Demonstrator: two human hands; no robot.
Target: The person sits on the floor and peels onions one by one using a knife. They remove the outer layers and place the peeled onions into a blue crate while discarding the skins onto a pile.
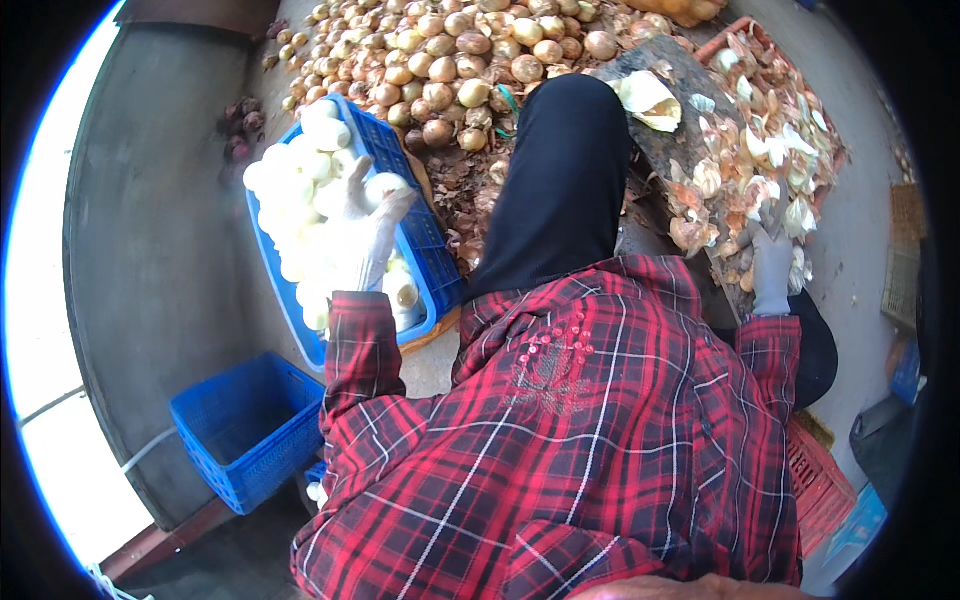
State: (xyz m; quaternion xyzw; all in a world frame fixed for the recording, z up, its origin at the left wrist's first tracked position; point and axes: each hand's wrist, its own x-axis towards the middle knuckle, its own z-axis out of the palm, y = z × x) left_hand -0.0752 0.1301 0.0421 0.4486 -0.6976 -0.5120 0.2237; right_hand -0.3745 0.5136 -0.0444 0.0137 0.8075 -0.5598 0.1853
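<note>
My left hand [367,225], in a pale glove, is over a blue plastic crate [439,289] heaped with peeled white onions [292,180]. Its thumb and fingers are spread around one peeled onion [385,189]; whether they grip it or only touch it is unclear. My right hand [769,259], gloved too, is low at the right among onion skins [694,229] on a dark board [649,64]. Its fingertips blend into the skins, and I cannot tell if it holds anything. A large pale piece of onion skin [651,101] lies on the board's far part.
Unpeeled onions [442,69] form a big pile ahead. A red crate [724,41] full of skins stands at the right. An empty blue basket [251,457] is at the lower left, beside a grey panel [165,225]. Red onions [241,127] lie near it.
</note>
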